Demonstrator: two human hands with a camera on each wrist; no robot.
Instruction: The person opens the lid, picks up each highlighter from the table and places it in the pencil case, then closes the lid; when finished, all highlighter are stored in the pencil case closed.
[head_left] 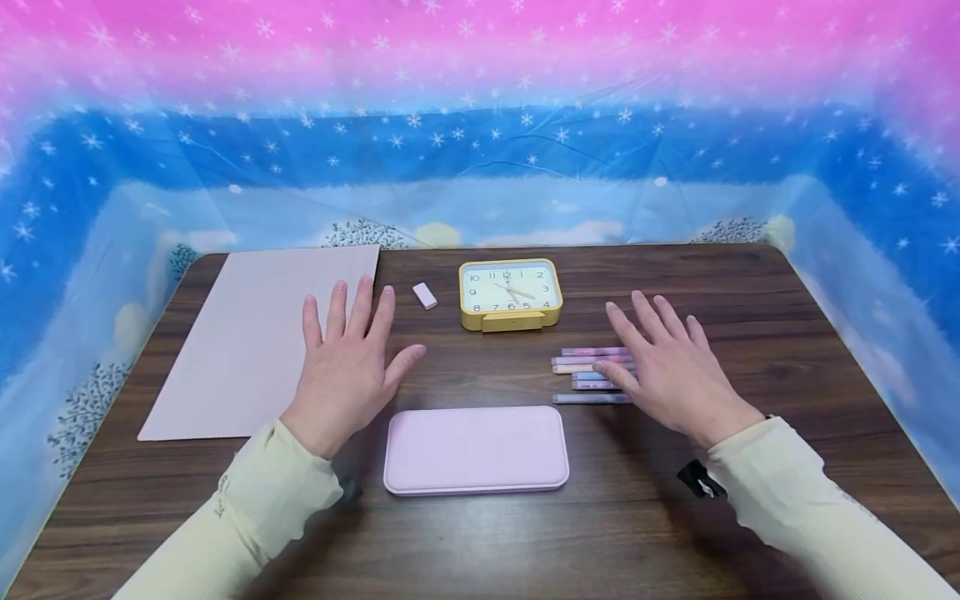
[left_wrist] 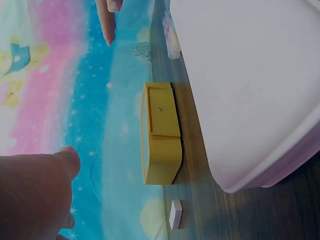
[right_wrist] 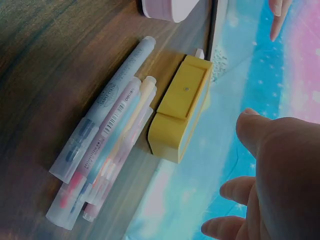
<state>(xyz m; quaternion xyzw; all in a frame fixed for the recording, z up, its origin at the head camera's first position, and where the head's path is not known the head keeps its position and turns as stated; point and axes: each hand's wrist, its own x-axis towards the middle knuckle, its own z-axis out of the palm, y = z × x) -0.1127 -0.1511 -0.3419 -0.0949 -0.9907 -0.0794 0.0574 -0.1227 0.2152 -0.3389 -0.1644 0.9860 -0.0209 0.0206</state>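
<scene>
Your left hand (head_left: 341,375) is spread above the inner edge of the sheet (head_left: 232,350), its fingers apart and holding nothing; your right hand (head_left: 667,367) hangs over the pens (head_left: 588,368), its fingers also apart, with nothing between them; the pens lie in a loose bundle on the counter (head_left: 480,542), right of the case (head_left: 477,450) and nearer you than the clock (head_left: 511,292); they look light and stiff, with slick plastic barrels apt to roll, so pinch each at mid-barrel, clear of the caps, which face away from the case; the case lies flat between your forearms; it seems light, firm and smooth, probably hollow, so hold it by the long sides; the eraser (head_left: 424,296), left of the clock, should be light and slightly soft, best pinched across its narrow sides.
</scene>
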